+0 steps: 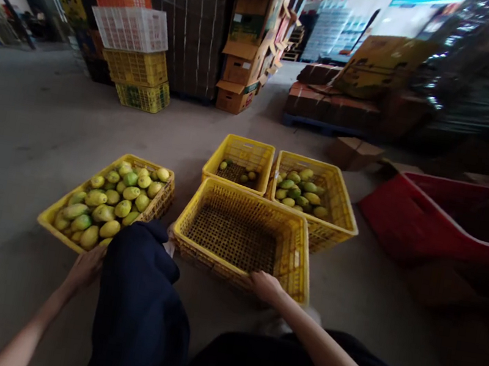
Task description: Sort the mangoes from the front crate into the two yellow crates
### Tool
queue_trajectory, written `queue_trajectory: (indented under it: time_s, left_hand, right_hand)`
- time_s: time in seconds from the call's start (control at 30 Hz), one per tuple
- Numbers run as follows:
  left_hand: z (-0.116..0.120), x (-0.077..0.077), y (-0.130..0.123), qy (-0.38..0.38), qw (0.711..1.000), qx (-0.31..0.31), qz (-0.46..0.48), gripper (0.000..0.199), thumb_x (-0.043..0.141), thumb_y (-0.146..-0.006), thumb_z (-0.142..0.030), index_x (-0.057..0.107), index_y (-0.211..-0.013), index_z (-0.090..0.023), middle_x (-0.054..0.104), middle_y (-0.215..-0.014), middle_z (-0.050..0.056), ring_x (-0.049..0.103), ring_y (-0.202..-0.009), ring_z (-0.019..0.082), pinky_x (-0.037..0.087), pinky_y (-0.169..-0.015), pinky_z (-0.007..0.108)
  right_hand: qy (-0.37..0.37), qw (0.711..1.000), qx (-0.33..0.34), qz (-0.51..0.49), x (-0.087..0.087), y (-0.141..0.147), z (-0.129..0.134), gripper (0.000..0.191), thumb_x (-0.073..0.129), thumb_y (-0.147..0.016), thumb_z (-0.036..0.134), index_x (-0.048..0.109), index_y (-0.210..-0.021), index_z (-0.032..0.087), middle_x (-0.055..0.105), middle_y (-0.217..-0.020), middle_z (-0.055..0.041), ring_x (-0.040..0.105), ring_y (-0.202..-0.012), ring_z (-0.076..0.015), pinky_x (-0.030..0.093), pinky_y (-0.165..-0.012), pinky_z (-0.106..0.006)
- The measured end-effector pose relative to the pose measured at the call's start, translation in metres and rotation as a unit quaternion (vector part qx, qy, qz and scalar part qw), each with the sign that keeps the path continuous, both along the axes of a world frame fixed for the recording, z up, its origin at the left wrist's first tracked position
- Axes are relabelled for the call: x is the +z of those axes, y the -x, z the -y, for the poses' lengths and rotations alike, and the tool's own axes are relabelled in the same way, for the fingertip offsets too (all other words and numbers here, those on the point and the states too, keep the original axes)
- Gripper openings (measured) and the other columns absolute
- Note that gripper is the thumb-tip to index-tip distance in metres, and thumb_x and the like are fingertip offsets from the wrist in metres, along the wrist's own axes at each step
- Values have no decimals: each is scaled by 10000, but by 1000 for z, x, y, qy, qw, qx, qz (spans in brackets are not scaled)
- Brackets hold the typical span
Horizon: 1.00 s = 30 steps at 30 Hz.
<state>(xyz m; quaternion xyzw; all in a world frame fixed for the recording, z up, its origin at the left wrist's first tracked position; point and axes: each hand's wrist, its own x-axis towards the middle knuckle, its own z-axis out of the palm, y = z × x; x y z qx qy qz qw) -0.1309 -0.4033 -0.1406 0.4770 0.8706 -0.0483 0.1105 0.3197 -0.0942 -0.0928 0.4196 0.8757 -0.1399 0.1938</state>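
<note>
My left hand (90,265) is closed on the near rim of a yellow plastic crate (49,222), its fingertips partly hidden beside my knee. Yellow-green mangoes (104,213) are heaped up to this crate's rim. In front of me, my right hand (266,286) grips the near edge of another yellow crate (232,261), whose slatted bottom shows. Behind that one stand two more yellow crates. The small back crate (250,147) has a few fruits at its bottom; the right back crate (338,204) contains several green and yellow mangoes (301,191).
My bent knee (137,271) stands between the two gripped crates. At right lies a red bin (399,217), with a cardboard box (355,153) behind it. Farther back are stacked crates (132,29), a column of cartons (244,53) and a loaded pallet (326,106) on the concrete floor.
</note>
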Motion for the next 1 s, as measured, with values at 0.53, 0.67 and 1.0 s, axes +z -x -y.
queue_trajectory:
  time_s: [0.53, 0.67, 1.0]
  left_hand:
    - [4, -24, 2, -1, 997, 69, -37, 532, 293, -964, -247, 555, -1411, -128, 562, -1461, 173, 500, -1386, 287, 313, -1167, 530]
    - [6, -29, 5, -24, 997, 60, -36, 549, 256, -980, -328, 557, -1395, -130, 583, -1436, 173, 499, -1384, 282, 307, -1165, 528]
    - [6, -30, 8, -26, 997, 49, -57, 599, 238, -946, -346, 582, -1364, -91, 601, -1415, 178, 525, -1359, 293, 344, -1132, 531]
  right_hand:
    - [8, 999, 40, 22, -7, -97, 2, 248, 514, -964, 180, 746, -926, 100, 768, -928, -225, 763, -930, -339, 565, -762, -351]
    - [24, 1000, -3, 17, -9, -139, 17, 182, 569, -912, 156, 714, -803, 134, 764, -848, -190, 766, -842, -311, 536, -684, -312]
    - [38, 978, -171, -109, -2, -220, 23, 268, 615, -788, 178, 558, -531, 229, 628, -573, -68, 682, -617, -219, 479, -610, -294]
